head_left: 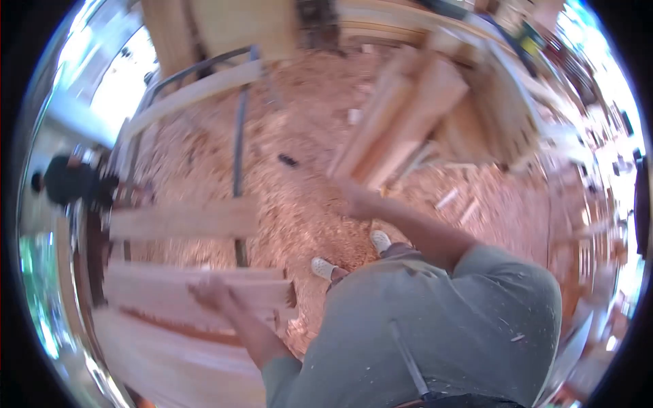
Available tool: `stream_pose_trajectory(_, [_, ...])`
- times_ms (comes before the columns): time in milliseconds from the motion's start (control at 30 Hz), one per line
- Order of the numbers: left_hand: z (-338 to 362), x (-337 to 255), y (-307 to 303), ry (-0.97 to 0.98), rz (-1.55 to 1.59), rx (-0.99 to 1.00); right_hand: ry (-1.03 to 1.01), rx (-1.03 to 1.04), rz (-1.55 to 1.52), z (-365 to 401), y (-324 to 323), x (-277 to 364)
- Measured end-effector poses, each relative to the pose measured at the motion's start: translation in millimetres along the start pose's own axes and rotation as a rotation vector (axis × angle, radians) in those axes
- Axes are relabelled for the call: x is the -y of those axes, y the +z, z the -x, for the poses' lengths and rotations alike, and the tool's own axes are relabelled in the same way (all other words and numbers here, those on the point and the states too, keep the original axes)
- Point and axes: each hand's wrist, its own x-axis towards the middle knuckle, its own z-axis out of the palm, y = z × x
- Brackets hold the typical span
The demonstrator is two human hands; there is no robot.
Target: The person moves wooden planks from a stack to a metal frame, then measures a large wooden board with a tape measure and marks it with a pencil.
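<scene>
My left hand [212,295] is low over a stack of pale wooden boards [156,289] at the left, its fingers stretched out and blurred. Toward the middle, my right hand [360,201] is right at the near end of a thick wooden plank [415,112]. Motion smears its fingers, so I cannot tell whether they grip the plank. That plank slants up toward a pile of rough-cut timber [493,112] at the upper right. Below the left hand lies a wider board [183,367].
Wood shavings [306,129] cover the floor around my shoes [322,268]. A metal frame [241,146] carries a crosswise board [183,219]. A small dark object [288,160] lies on the shavings. Another person [71,180] is at the far left. Large panels [245,27] stand at the back.
</scene>
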Motion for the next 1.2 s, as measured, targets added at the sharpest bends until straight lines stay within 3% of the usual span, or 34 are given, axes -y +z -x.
stream_pose_trajectory(33, [3,-15,-22,-0.159,-0.061,-0.016,0.303,0.056,-0.008,-15,-40,-22])
stream_pose_trajectory(67, [4,-24,-35,-0.346,-0.129,-0.04,0.476,-0.084,0.043,-17,-85,-27])
stream_pose_trajectory(100, [6,-31,-42,-0.321,-0.134,-0.044,0.079,-0.565,0.304,-19,-110,-62])
stream_pose_trajectory(133, [9,-37,-47,-0.35,-0.085,-0.057,0.213,-0.66,0.389,-23,-149,-82])
stream_pose_trajectory(167, [11,-38,-51,-0.386,-0.033,-0.072,0.151,-0.825,0.339,-25,-187,-101])
stream_pose_trajectory(200, [9,-29,-42,-0.383,-0.035,-0.083,0.375,-0.892,0.286,-29,-221,-127])
stream_pose_trajectory(267, [0,-3,-7,-0.372,0.17,-0.179,0.539,-0.968,0.616,-23,-260,-167])
stream_pose_trajectory(400, [41,-84,-56,-0.424,0.065,-0.148,0.567,-0.787,0.708,0,-266,-192])
stream_pose_trajectory(467, [67,-133,-75,-0.567,0.311,-0.118,0.607,-0.441,0.793,17,-276,-142])
stream_pose_trajectory(533, [86,-151,-38,-0.301,0.871,-0.399,0.586,-0.198,0.717,32,-274,-67])
stream_pose_trajectory(567, [102,-172,-20,-0.185,0.798,-0.493,0.453,-0.174,0.721,44,-257,-62])
stream_pose_trajectory(600, [109,-179,18,0.092,0.813,-0.472,0.316,-0.152,0.725,54,-245,-58])
stream_pose_trajectory(667, [145,-240,74,0.099,1.155,-0.171,0.215,0.019,0.351,66,-219,-33])
stream_pose_trajectory(700, [157,-259,91,0.628,0.426,-0.143,0.197,0.065,0.329,70,-209,-16])
stream_pose_trajectory(733, [174,-285,125,0.238,0.866,0.427,0.183,0.107,0.305,72,-200,-1])
stream_pose_trajectory(767, [181,-316,115,0.233,0.592,0.816,0.166,0.109,0.311,70,-196,5])
stream_pose_trajectory(833, [214,-342,166,0.299,0.75,0.969,0.106,0.128,0.303,67,-192,13])
stream_pose_trajectory(867, [222,-356,166,0.306,0.765,0.953,0.092,0.12,0.318,69,-200,18])
stream_pose_trajectory(933, [239,-380,157,-0.72,1.488,1.488,-0.001,-0.033,0.287,85,-233,38])
stream_pose_trajectory(967, [242,-385,159,-0.735,1.508,1.488,0.028,-0.037,0.271,98,-260,58])
stream_pose_trajectory(1000, [242,-390,161,-0.944,1.586,1.457,0.055,-0.037,0.255,113,-290,76])
stream_pose_trajectory(1033, [242,-397,161,-1.159,1.659,1.411,-0.009,-0.188,0.201,141,-312,74])
stream_pose_trajectory(1067, [242,-404,152,-1.181,1.687,1.397,0.018,-0.346,0.102,176,-337,75])
stream_pose_trajectory(1100, [241,-410,134,-1.293,1.711,1.338,0.007,-0.383,0.199,208,-374,76])
stream_pose_trajectory(1133, [239,-415,122,-1.398,1.739,1.279,0.256,-0.42,0.126,242,-405,89])
stream_pose_trajectory(1167, [243,-422,135,-1.402,1.784,1.261,0.135,-0.436,0.23,288,-446,68])
stream_pose_trajectory(1200, [256,-427,165,-1.26,2.004,1.152,0.072,-0.716,0.359,305,-424,84])
